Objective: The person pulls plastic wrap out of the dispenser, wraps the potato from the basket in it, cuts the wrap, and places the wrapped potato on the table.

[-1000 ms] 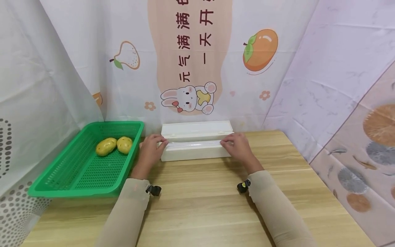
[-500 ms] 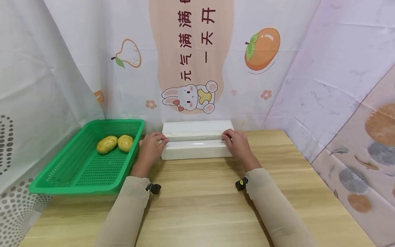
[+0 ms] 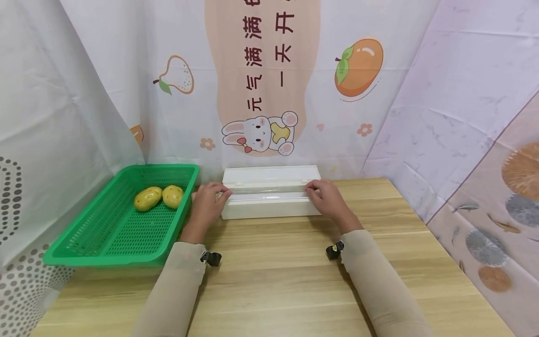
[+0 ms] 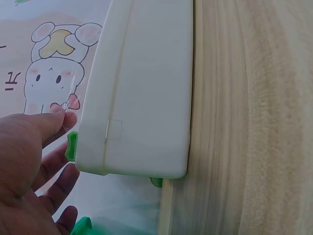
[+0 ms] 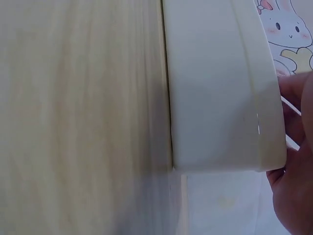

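Counter (image 3: 269, 281): beneath both hands; the box sits toward its far edge, so a hard shove away from the person could unsettle it.
Green basket (image 3: 101, 260): just left of the left hand; a wide swing of that arm would likely bump its near wall.
White box (image 3: 269, 209): between the hands, lid (image 3: 271, 175) raised beyond them; it looks light, so uneven pulling might drag or twist it.
Left hand (image 3: 205, 206): narrow, thumb and finger pinching clear film (image 4: 72, 93) at the box's left end.
Right hand (image 3: 330, 202): narrow at the right end, seemingly pinching the film too; the right wrist view hides its fingertips.
Potatoes (image 3: 147, 199): two, in the basket, left of the left hand; a knock could roll them.
Film edge: stretched between the hands; slack on one side could make it fold, cling or tear askew.
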`<state>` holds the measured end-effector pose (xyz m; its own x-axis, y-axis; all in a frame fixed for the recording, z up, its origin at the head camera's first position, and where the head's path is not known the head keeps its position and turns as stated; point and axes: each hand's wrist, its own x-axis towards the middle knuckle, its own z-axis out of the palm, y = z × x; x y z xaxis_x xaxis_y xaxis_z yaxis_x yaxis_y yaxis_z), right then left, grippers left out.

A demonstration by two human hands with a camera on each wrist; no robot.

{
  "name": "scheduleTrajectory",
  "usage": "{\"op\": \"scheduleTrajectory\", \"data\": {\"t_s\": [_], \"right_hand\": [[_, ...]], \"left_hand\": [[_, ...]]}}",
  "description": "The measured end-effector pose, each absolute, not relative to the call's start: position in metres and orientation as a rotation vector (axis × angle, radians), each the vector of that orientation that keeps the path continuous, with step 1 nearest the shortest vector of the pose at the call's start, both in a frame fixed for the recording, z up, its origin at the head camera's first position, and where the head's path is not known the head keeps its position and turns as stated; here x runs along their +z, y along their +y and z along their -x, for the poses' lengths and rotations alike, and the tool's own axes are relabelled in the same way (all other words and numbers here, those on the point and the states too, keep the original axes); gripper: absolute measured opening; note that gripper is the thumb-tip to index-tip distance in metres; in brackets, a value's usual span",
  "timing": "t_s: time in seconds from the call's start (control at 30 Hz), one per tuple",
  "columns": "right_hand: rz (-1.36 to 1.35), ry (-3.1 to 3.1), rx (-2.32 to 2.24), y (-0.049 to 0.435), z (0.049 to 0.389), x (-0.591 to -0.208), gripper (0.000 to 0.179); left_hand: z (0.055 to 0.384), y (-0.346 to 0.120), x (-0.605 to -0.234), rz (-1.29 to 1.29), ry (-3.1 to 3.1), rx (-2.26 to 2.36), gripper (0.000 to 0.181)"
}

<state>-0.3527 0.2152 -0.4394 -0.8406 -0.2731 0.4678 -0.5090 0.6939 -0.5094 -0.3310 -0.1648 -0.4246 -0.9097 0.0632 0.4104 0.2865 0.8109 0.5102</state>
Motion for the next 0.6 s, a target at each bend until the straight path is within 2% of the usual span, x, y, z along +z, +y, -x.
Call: {"op": "scheduleTrajectory", "data": {"t_s": [0.27,0.6], "right_hand": [[-0.542,-2.526,0.982,0.2092,0.3548,-0.4431,0.013],[-0.621,-2.504,1.075,0.2177,0.3554,-0.4403,0.023]], "left_hand": [[0.3321,-0.1674,-0.4248,0.298,-2.609,-0.889,0.028],[0.3329,-0.1666,-0.4255,0.305,-2.585,-0.931,0.024]]}}
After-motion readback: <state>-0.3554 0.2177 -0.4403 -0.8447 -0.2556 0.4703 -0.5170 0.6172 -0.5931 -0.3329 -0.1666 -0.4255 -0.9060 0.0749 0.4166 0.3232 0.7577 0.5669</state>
